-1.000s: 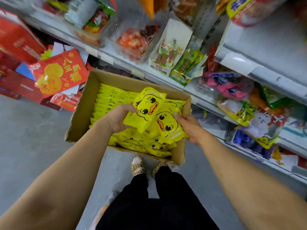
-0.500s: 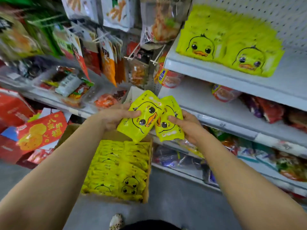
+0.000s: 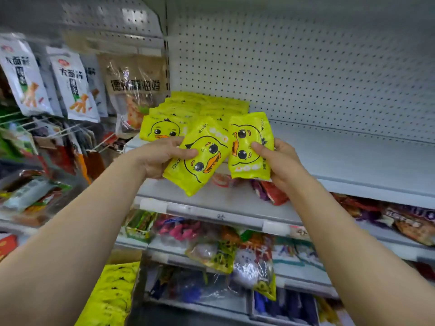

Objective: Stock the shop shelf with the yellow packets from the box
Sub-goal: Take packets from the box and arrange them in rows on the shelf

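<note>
Before the shelf (image 3: 353, 161), each hand (image 3: 162, 156) grips a yellow packet (image 3: 202, 158).

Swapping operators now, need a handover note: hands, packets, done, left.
Left hand grips one yellow packet; right hand grips a second packet. Both are raised in front of the upper shelf, not yet set down.
Done: stocked yellow packets already sit at the shelf's left end.
Left: place these two beside that stack on the bare shelf to its right, then fetch more from the box below, which holds many.
</note>
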Available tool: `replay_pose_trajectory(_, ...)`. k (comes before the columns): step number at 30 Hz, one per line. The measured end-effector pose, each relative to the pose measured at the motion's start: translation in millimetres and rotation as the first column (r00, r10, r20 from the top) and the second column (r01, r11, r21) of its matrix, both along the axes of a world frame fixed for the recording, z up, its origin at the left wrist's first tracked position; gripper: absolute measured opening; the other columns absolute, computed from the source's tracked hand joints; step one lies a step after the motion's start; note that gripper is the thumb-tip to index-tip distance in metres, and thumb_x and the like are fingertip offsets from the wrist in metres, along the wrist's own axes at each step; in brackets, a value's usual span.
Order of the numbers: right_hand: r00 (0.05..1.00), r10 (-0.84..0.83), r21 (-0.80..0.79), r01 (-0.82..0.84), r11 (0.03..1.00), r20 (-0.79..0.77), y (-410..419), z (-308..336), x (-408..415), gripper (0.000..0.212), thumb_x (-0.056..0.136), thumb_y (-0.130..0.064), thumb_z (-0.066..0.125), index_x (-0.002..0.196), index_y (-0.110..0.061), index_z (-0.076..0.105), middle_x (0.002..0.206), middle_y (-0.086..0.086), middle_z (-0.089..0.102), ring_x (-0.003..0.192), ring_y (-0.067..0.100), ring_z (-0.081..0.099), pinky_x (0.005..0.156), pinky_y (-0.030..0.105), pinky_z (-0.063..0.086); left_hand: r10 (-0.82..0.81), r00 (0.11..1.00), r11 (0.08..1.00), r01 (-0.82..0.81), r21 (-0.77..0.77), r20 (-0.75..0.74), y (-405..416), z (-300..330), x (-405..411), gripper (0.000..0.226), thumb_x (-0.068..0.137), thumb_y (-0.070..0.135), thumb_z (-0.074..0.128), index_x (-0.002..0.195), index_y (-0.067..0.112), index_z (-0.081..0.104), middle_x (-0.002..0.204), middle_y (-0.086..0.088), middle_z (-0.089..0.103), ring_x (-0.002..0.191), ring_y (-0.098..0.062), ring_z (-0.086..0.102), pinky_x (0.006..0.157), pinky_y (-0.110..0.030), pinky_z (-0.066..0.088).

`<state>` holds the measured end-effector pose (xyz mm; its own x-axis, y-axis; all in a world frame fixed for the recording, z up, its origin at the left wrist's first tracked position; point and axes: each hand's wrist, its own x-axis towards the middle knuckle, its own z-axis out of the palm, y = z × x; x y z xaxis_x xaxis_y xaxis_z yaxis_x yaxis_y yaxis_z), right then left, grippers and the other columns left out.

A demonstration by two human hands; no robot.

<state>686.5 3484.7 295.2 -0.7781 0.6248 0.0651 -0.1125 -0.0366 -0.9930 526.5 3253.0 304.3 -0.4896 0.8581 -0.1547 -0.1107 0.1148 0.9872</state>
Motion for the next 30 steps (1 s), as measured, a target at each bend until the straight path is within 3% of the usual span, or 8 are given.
replay_pose_trajectory(3, 0.997, -0.075, 0.017, 0.076, 0.997, -0.027, 38, 16, 22, 0.025, 0.087, -0.009, 0.072, 0.111, -0.006, 0.066, 0.104, 0.015, 0.074, 0.090, 0.030, 0.073, 0.080, 0.048, 0.060, -0.007, 0.998, 0.998, 0.003, -0.061, -0.062, 41, 18, 16, 0.069, 0.055, 0.026, 0.092, 0.117, 0.014, 0.064, 0.116, -0.013, 0.070, 0.096, -0.026, 0.071, 0.074, -0.039, 0.060)
replay_pose_trajectory(6, 0.990, -0.133, 0.046, 0.136, 0.990, -0.050, 69, 25, 40, 0.017, 0.088, -0.009, 0.072, 0.105, -0.009, 0.068, 0.104, 0.012, 0.074, 0.092, 0.028, 0.073, 0.082, 0.044, 0.059, -0.006, 0.984, 0.988, -0.022, -0.156, -0.178, 83, 35, 17, 0.049, 0.080, 0.008, 0.073, 0.127, 0.010, 0.058, 0.115, -0.010, 0.071, 0.098, -0.024, 0.071, 0.079, -0.037, 0.060)
replay_pose_trajectory(11, 0.971, -0.225, 0.073, 0.230, 0.970, -0.077, 111, 35, 57, 0.013, 0.088, -0.010, 0.072, 0.098, -0.017, 0.067, 0.102, 0.006, 0.075, 0.085, 0.022, 0.073, 0.072, 0.037, 0.061, -0.076, 0.909, 0.946, -0.064, -0.317, -0.411, 143, 57, 13, 0.085, 0.071, 0.015, 0.085, 0.143, 0.007, 0.040, 0.127, 0.003, 0.057, 0.107, -0.021, 0.063, 0.090, -0.037, 0.052)
replay_pose_trajectory(14, 0.961, -0.266, 0.075, 0.271, 0.960, -0.072, 133, 41, 58, 0.015, 0.087, -0.009, 0.073, 0.095, -0.020, 0.067, 0.099, 0.005, 0.075, 0.086, 0.024, 0.073, 0.074, 0.041, 0.061, -0.122, 0.847, 0.915, -0.106, -0.389, -0.517, 180, 66, 6, 0.083, 0.075, 0.016, 0.082, 0.146, 0.012, 0.038, 0.137, -0.008, 0.053, 0.116, -0.028, 0.058, 0.100, -0.045, 0.047)
replay_pose_trajectory(17, 0.954, -0.291, 0.088, 0.297, 0.951, -0.072, 154, 48, 52, 0.017, 0.085, -0.010, 0.075, 0.101, -0.017, 0.069, 0.099, 0.006, 0.076, 0.090, 0.026, 0.074, 0.078, 0.048, 0.060, -0.194, 0.789, 0.894, -0.102, -0.436, -0.582, 217, 76, -7, 0.077, 0.077, 0.019, 0.081, 0.143, 0.012, 0.043, 0.143, -0.009, 0.049, 0.130, -0.028, 0.047, 0.110, -0.043, 0.037)
replay_pose_trajectory(21, 0.940, -0.330, 0.139, 0.339, 0.930, -0.084, 186, 60, 35, 0.025, 0.084, -0.014, 0.077, 0.107, -0.012, 0.069, 0.096, 0.004, 0.077, 0.087, 0.025, 0.075, 0.076, 0.049, 0.061, -0.320, 0.702, 0.865, -0.059, -0.499, -0.636, 271, 85, -32, 0.069, 0.070, 0.028, 0.086, 0.132, 0.018, 0.057, 0.137, -0.003, 0.055, 0.126, -0.027, 0.048, 0.110, -0.046, 0.036)
replay_pose_trajectory(26, 0.937, -0.340, 0.194, 0.350, 0.916, -0.085, 227, 69, 7, 0.028, 0.080, -0.017, 0.080, 0.107, -0.014, 0.070, 0.097, 0.004, 0.077, 0.088, 0.027, 0.075, 0.079, 0.055, 0.059, -0.393, 0.587, 0.847, -0.068, -0.527, -0.708, 328, 89, -72, 0.067, 0.073, 0.032, 0.084, 0.131, 0.017, 0.056, 0.136, -0.001, 0.054, 0.125, -0.024, 0.049, 0.104, -0.038, 0.041)
replay_pose_trajectory(30, 0.931, -0.350, 0.220, 0.364, 0.905, -0.102, 249, 68, -16, 0.026, 0.081, -0.014, 0.079, 0.106, -0.013, 0.071, 0.096, 0.006, 0.077, 0.088, 0.028, 0.074, 0.081, 0.056, 0.059, -0.440, 0.533, 0.836, -0.050, -0.546, -0.723, 367, 86, -104, 0.067, 0.071, 0.035, 0.084, 0.129, 0.016, 0.058, 0.130, -0.002, 0.059, 0.119, -0.024, 0.055, 0.103, -0.040, 0.045)
